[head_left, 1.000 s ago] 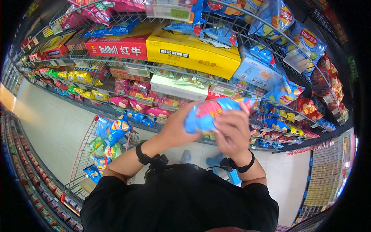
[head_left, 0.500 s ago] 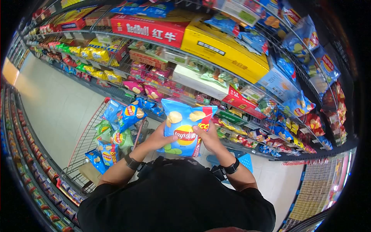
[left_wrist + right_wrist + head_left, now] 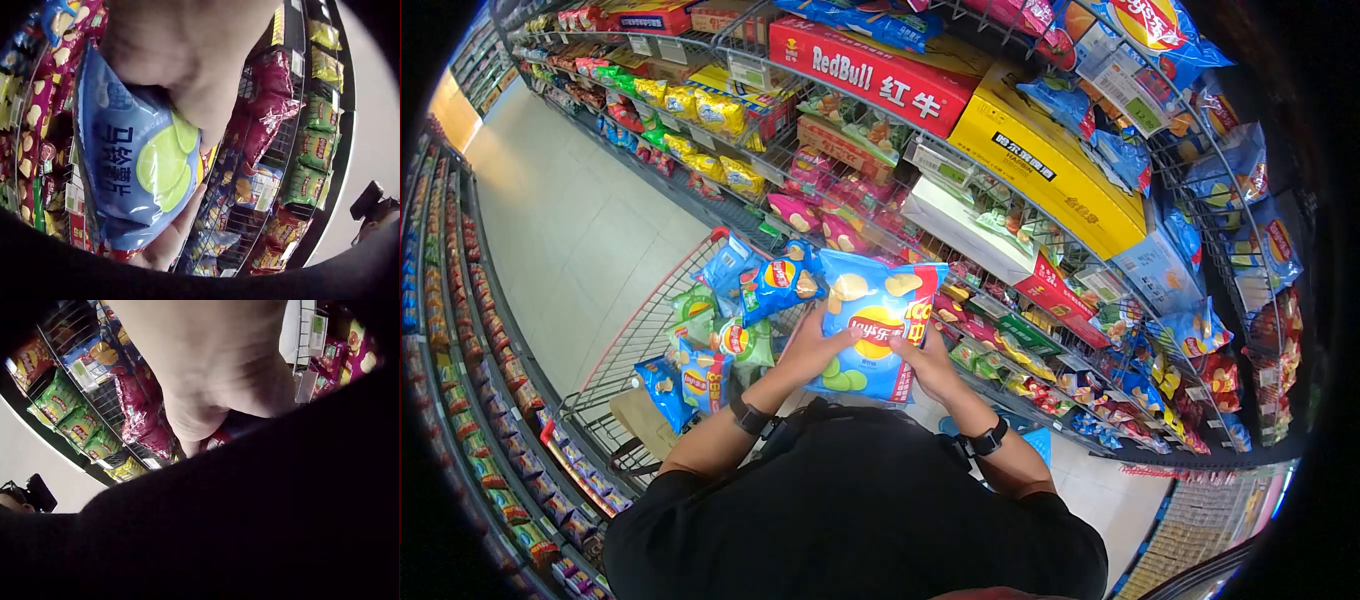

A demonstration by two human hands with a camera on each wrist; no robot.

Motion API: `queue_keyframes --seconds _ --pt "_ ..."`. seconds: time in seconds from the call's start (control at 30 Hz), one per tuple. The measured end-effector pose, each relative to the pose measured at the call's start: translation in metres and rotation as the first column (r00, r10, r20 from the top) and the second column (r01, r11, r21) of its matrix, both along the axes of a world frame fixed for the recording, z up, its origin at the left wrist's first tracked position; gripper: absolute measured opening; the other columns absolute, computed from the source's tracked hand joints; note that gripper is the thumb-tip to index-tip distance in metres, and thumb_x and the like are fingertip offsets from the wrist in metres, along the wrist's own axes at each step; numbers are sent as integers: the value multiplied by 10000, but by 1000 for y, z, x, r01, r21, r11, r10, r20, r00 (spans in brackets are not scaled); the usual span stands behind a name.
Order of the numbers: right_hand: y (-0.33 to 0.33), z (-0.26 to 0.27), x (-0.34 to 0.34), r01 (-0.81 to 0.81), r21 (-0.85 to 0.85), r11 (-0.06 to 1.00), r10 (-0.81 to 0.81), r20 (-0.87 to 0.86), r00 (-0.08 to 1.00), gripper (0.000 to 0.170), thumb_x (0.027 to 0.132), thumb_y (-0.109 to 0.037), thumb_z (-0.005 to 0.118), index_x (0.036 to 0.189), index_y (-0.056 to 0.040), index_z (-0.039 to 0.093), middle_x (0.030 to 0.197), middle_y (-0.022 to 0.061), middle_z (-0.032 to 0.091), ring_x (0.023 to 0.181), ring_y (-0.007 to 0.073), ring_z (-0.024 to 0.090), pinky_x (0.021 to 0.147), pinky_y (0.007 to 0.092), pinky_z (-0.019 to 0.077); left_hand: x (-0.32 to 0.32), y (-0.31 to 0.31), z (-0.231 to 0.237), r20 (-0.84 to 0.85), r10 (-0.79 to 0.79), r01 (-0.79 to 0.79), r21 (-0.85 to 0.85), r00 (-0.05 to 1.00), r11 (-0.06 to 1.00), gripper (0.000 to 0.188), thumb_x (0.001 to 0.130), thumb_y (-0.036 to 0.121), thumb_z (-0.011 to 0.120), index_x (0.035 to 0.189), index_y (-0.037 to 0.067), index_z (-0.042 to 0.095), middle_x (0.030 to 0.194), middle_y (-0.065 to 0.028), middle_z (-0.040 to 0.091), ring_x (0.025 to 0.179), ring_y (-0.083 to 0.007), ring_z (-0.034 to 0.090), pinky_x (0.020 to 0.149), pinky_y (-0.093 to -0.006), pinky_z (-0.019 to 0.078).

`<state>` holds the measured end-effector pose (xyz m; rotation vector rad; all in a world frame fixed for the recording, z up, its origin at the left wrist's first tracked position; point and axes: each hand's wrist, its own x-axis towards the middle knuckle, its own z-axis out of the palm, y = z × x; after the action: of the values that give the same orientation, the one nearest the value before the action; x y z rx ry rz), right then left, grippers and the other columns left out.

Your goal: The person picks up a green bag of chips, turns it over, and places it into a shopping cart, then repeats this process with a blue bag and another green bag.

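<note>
A blue Lay's chip bag (image 3: 870, 325) with lime and chip pictures is held upright in front of the torso, its printed face toward the head camera. The left hand (image 3: 815, 345) grips its left edge, thumb on the front. On the right edge the right hand (image 3: 925, 358) grips it the same way; the fingers behind the bag are hidden. In the left wrist view the bag (image 3: 131, 156) shows lime slices, with the left hand (image 3: 181, 56) around it. Dark cloth covers much of the right wrist view, below the right hand (image 3: 225, 381).
A wire shopping cart (image 3: 615, 375) with several chip bags stands to the left, close to the left forearm. Shelves ahead carry a RedBull box (image 3: 865, 75), a yellow box (image 3: 1050, 165) and many snack bags. Another snack shelf (image 3: 485, 400) runs along the far left.
The bag, tilted and blurred between the hands a second ago, now stands face-on with a hand at each side. The view has turned, so shelves and cart appear shifted and rotated.
</note>
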<state>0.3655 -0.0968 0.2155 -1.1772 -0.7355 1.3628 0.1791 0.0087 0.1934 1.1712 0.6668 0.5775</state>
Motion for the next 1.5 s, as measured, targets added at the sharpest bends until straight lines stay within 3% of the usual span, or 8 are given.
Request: queue_keyframes --seconds 0.3,0.5,0.53,0.6,0.77,1.17,1.4,1.5 --pt "-15 -1 9 168 -43 985 -173 -192 966 545 879 -203 688 1302 4 413 1215 118 575 1083 201 586 925 355 496 27 1 25 118 -106 134 -263 987 955 613 895 191 660 1384 -6 347 1297 -139 517 1157 -204 533 970 -343 454" --pt "-17 3 20 340 -53 939 -343 -95 934 502 882 -152 680 1287 -2 425 1195 120 585 1065 198 591 910 354 500 51 9 4 147 49 -60 73 988 996 602 903 122 620 1407 28 305 1304 -150 469 1173 -203 492 991 -339 423" --pt "-17 0 22 388 -44 921 -390 -74 918 495 882 -145 680 1283 -2 427 1191 120 587 1059 196 593 906 351 501 55 7 10 173 179 -210 183 969 960 509 888 107 623 1345 25 414 1144 -100 565 1012 -156 564 932 -284 436" --pt "-16 0 25 445 -48 894 -447 -46 893 485 884 -143 678 1276 0 431 1183 120 589 1034 183 597 889 338 503 46 17 17 130 -19 -3 163 991 987 412 885 74 617 1273 19 490 1079 -75 585 996 -133 561 907 -271 441" --pt "-14 4 26 442 -19 897 -442 -27 897 481 882 -142 678 1272 0 435 1173 114 590 1021 174 597 878 330 503 42 16 28 31 -286 276 181 958 944 294 874 38 627 1164 15 582 1005 -33 611 950 -89 563 812 -240 465" --pt "-12 -10 26 305 67 950 -310 101 945 556 885 -150 666 1347 -10 390 1272 104 522 1154 205 520 959 347 447 38 11 16 -117 -210 240 383 971 892 487 845 116 689 1280 38 484 1163 -72 565 1050 -149 549 860 -279 464" --pt "-19 19 17 -39 155 987 23 108 994 675 836 -16 668 1423 -48 335 1413 117 399 1279 226 427 998 374 421 42 9 3 12 41 -43 240 999 970 746 775 150 771 1367 25 334 1266 -114 523 1173 -198 507 967 -361 446" --pt "-16 4 26 95 133 987 -124 229 966 664 841 -53 670 1411 -45 330 1394 104 412 1239 224 456 1006 365 409 36 21 0 -116 -15 35 172 993 985 721 761 150 773 1342 7 372 1266 -105 542 1152 -185 528 978 -343 439"
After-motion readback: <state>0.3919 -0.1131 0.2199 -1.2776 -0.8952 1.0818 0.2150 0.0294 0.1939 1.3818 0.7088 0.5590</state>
